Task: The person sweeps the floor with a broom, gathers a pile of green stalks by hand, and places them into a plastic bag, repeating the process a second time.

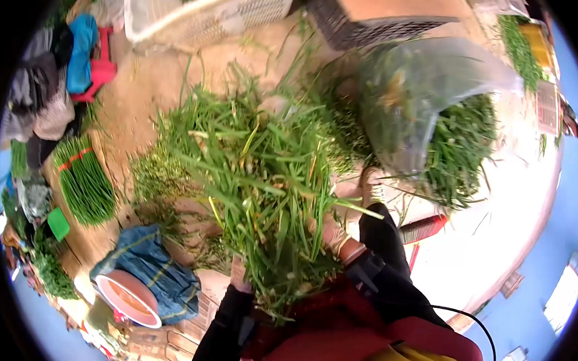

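Observation:
A big loose heap of long green leafy stalks [270,173] fills the middle of the view, in front of the body. My left hand [241,274] is at the heap's lower left edge, its fingers hidden under the stalks. On the right side, my right hand [328,234], in a pale glove, presses into the stalks, which cover its fingertips. Both hands have the heap between them. Right of the heap, a clear plastic bag [406,89] holds more greens, some of them spilling out at its open side.
A white crate [212,16] and a dark crate [353,28] stand at the top. On the left lie a banded green bundle [89,184], a red stool [101,69] and a co-worker's dark clothing. A blue sack [156,271] and a pink basin [129,296] are lower left.

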A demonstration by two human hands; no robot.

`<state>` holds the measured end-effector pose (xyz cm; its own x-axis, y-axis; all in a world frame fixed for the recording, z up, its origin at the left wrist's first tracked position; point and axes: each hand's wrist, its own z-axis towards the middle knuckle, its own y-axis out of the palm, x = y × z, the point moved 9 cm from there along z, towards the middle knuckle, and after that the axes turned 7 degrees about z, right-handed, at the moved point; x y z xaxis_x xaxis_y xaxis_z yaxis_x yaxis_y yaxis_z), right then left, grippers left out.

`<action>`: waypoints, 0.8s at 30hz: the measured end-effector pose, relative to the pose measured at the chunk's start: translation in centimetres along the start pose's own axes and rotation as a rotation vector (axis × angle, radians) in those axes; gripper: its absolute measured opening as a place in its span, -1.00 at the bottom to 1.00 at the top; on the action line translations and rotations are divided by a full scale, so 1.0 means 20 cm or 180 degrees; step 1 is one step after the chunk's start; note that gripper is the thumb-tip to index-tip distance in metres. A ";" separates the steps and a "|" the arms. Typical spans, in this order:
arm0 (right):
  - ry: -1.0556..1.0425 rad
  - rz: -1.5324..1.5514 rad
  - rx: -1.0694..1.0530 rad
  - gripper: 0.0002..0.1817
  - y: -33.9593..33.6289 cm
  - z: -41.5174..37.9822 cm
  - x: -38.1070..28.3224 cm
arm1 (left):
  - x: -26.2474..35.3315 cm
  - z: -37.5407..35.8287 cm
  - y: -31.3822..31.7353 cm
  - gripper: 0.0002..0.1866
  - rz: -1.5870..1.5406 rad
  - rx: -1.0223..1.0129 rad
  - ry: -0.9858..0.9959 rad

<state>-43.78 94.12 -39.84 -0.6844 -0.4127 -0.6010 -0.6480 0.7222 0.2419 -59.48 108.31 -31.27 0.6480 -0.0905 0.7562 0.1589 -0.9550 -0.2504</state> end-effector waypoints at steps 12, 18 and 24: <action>-0.0929 0.1989 0.0006 -0.68 -0.49 -1.24 -1.07 | 1.47 -0.33 0.26 -0.61 -0.2524 -0.0886 -0.0429; -0.1149 0.0423 0.1008 -0.62 -1.03 -1.73 -1.04 | 1.78 -0.17 0.66 -0.40 -0.0154 -0.1517 0.0052; -0.0989 0.1080 0.1336 -0.60 -1.57 -1.69 -1.01 | 2.23 0.16 1.03 -0.51 0.0234 -0.2212 -0.0460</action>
<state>-20.91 61.07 -9.59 -0.6590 0.0134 -0.7520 -0.1814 0.9675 0.1762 -24.91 85.40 -4.60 0.7388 -0.1691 0.6524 -0.3694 -0.9113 0.1820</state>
